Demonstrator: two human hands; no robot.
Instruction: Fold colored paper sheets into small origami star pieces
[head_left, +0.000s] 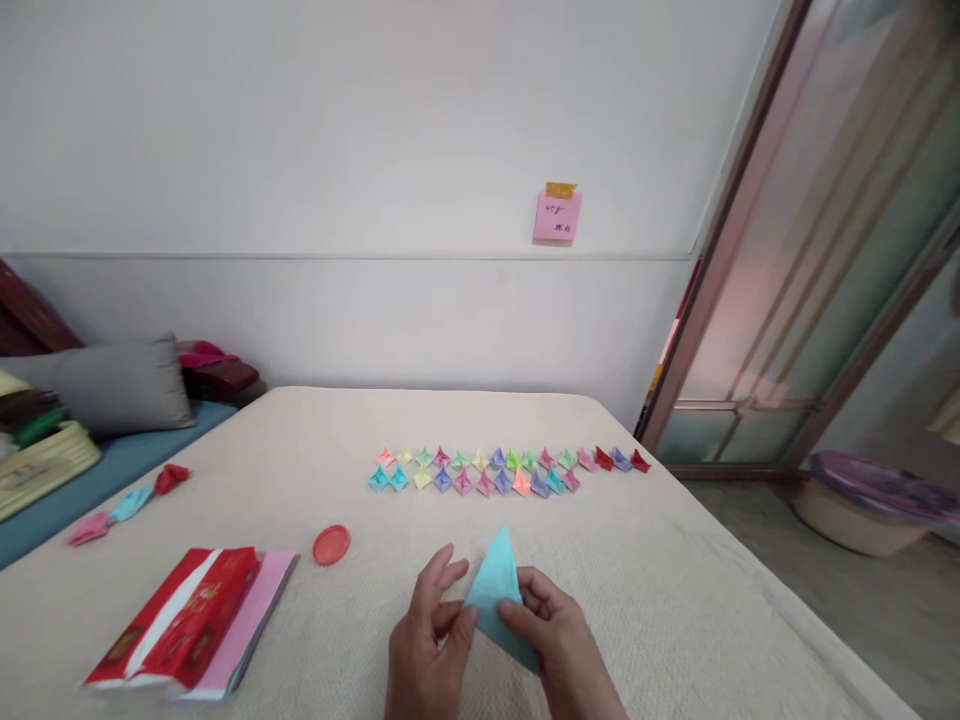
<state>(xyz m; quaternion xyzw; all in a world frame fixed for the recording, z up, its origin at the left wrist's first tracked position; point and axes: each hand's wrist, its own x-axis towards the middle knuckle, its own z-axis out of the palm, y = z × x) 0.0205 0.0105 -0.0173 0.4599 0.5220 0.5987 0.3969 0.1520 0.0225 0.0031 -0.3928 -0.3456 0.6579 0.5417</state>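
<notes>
Both pinch blue paper (495,592) | L hand (429,645) at left edge | R hand (561,640) at right edge

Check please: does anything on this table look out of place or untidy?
Three folded paper pieces, red, blue and pink, lie loose at the table's left edge, far from the two neat rows of folded pieces.
</notes>
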